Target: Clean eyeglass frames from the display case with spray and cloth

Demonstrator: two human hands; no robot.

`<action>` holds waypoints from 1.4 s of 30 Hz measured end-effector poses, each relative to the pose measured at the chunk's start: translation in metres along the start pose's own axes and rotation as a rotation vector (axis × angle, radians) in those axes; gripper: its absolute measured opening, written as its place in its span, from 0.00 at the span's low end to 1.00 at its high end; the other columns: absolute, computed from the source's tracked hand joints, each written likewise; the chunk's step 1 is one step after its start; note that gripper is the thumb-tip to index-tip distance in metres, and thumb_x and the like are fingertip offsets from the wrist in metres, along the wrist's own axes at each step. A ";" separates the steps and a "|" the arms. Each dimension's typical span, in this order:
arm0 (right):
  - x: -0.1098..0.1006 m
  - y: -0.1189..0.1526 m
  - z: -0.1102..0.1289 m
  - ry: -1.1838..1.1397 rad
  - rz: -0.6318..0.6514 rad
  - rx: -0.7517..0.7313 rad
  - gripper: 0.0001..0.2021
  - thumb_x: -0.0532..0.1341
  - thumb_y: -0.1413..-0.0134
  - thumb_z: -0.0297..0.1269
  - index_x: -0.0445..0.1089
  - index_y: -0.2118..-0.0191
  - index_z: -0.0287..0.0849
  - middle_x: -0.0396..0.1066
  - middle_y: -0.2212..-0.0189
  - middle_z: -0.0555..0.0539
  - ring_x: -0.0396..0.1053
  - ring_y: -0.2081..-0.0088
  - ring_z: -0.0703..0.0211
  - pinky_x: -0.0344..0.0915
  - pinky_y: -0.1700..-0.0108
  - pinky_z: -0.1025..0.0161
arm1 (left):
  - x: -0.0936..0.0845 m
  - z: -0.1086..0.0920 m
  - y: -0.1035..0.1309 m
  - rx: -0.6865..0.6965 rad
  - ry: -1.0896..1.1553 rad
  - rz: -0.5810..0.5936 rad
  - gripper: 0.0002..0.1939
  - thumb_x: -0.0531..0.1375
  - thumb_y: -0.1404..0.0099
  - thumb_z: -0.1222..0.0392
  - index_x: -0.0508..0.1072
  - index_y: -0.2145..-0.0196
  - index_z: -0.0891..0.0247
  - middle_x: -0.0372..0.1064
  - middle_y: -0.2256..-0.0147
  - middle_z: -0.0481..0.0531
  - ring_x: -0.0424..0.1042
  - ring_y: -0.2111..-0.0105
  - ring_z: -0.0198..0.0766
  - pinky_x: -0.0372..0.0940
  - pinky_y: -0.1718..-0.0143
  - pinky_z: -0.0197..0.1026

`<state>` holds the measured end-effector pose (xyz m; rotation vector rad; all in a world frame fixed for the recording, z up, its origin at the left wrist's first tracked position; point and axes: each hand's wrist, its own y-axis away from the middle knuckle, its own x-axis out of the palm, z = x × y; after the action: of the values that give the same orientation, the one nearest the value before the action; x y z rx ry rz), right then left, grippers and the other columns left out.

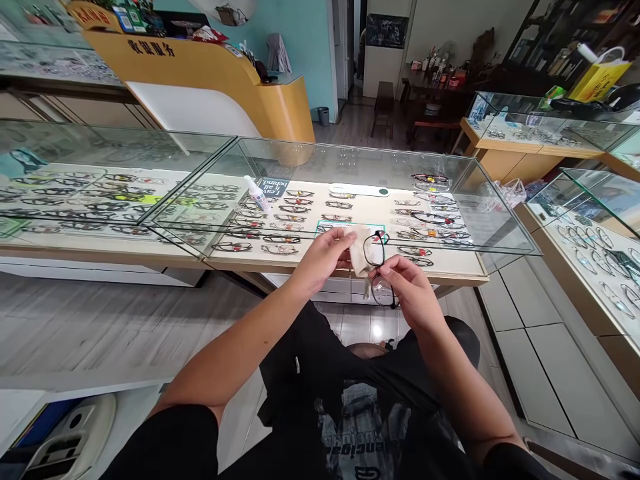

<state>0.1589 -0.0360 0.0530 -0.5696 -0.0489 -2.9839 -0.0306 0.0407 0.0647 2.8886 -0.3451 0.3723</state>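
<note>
My left hand [327,257] pinches a cream-coloured cleaning cloth [359,257] in front of me, its thumb on top. My right hand [407,287] grips a pair of black-framed eyeglasses [384,305] near the bridge. The eyeglasses are turned on end, one lens above the other. The upper lens lies against or just beside the cloth; I cannot tell if they touch. Both hands are held above the near edge of a glass display case [450,270]. On its top stands a white spray bottle [257,193], left of my hands.
Rows of eyeglass frames [295,219] lie inside the case. Another glass case [600,247] is close on my right. A wooden cashier counter [225,73] stands behind the cases. A bench [384,100] and a dark table [425,87] are farther back.
</note>
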 end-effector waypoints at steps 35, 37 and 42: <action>-0.002 -0.007 -0.002 -0.210 0.062 0.132 0.17 0.77 0.46 0.50 0.72 0.67 0.46 0.73 0.74 0.52 0.66 0.73 0.62 0.62 0.69 0.65 | 0.016 0.021 0.003 0.107 -0.018 0.196 0.23 0.77 0.43 0.43 0.81 0.60 0.62 0.76 0.64 0.51 0.73 0.64 0.37 0.68 0.59 0.39; -0.001 -0.006 -0.002 -0.184 0.074 0.119 0.16 0.77 0.46 0.49 0.74 0.67 0.46 0.74 0.72 0.51 0.68 0.70 0.62 0.63 0.67 0.65 | 0.018 0.020 0.003 0.113 0.007 0.128 0.23 0.75 0.40 0.41 0.81 0.59 0.62 0.75 0.65 0.50 0.71 0.66 0.35 0.67 0.61 0.38; 0.000 -0.006 -0.004 -0.117 0.077 0.107 0.16 0.77 0.45 0.50 0.75 0.67 0.46 0.75 0.69 0.50 0.70 0.67 0.60 0.66 0.60 0.63 | 0.018 0.019 0.004 0.124 -0.043 0.080 0.23 0.73 0.38 0.39 0.80 0.58 0.62 0.73 0.66 0.49 0.69 0.67 0.36 0.64 0.64 0.37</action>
<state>0.1567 -0.0305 0.0491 -0.7150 -0.1896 -2.8508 -0.0106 0.0288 0.0524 3.0137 -0.4621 0.3578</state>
